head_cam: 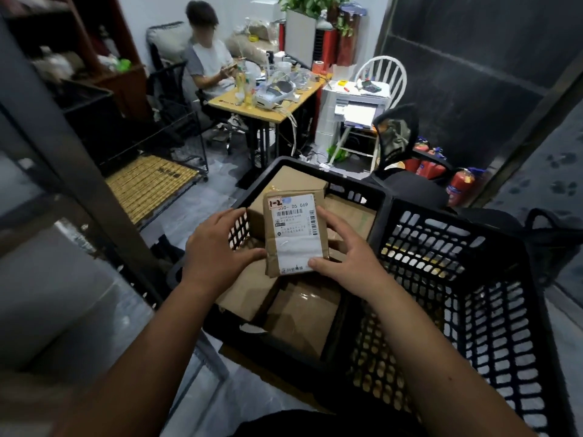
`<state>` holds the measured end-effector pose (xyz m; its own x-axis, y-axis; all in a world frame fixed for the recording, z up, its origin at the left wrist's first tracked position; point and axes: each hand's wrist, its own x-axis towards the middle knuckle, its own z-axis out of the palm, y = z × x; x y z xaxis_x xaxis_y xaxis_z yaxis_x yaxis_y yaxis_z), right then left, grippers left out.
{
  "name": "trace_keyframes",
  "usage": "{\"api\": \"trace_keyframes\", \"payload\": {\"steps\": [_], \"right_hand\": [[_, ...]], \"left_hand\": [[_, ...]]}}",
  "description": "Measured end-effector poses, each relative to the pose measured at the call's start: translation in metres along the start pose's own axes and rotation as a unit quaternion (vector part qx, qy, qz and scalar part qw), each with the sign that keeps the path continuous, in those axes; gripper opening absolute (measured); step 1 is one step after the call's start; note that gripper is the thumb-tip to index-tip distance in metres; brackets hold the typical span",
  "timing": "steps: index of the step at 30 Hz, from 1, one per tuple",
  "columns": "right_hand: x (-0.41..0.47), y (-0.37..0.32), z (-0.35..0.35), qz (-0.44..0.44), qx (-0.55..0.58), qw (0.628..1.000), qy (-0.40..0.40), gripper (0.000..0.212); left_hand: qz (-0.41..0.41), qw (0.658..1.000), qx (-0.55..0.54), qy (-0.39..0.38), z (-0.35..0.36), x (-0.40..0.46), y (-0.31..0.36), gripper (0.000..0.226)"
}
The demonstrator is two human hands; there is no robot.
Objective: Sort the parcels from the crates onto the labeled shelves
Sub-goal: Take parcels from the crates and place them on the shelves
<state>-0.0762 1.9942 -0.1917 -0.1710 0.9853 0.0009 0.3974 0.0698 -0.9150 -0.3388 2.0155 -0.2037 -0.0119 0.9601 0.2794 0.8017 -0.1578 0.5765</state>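
Grey flooring lies under a black crate (383, 197) of brown parcels. Above it I grip a small cardboard parcel (295, 230), its white barcode label facing me, left hand (217, 244) and right hand (348, 250) clasping opposite edges.

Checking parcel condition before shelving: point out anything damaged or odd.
The held parcel, gripped by the left hand and right hand, has crumpled, wrinkled wrapping. In the crate, a brown box shows a torn edge. Nothing spilled.
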Motion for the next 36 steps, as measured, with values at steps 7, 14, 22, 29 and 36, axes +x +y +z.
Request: {"api": "trace_keyframes", "payload": {"steps": [7, 14, 22, 29, 36], "right_hand": [[-0.015, 0.005, -0.023, -0.044, -0.004, 0.997, -0.068, 0.092], [-0.028, 0.002, -0.003, -0.086, 0.024, 0.984, -0.157, 0.084], [-0.048, -0.031, 0.048, -0.135, 0.038, 0.952, -0.273, 0.084], [-0.073, -0.061, 0.128, -0.174, 0.071, 0.906, -0.379, 0.085], [-0.138, -0.100, 0.206, -0.236, 0.090, 0.842, -0.477, 0.083]], "left_hand": [[-0.058, 0.993, 0.012, 0.105, 0.004, -0.055, 0.038, 0.084], [-0.146, 0.974, 0.034, 0.169, -0.011, -0.127, 0.053, 0.076], [-0.277, 0.926, 0.061, 0.249, -0.047, -0.206, 0.048, 0.075], [-0.366, 0.871, 0.099, 0.312, -0.094, -0.283, 0.040, 0.073], [-0.410, 0.816, 0.153, 0.378, -0.134, -0.396, 0.039, 0.069]]}}
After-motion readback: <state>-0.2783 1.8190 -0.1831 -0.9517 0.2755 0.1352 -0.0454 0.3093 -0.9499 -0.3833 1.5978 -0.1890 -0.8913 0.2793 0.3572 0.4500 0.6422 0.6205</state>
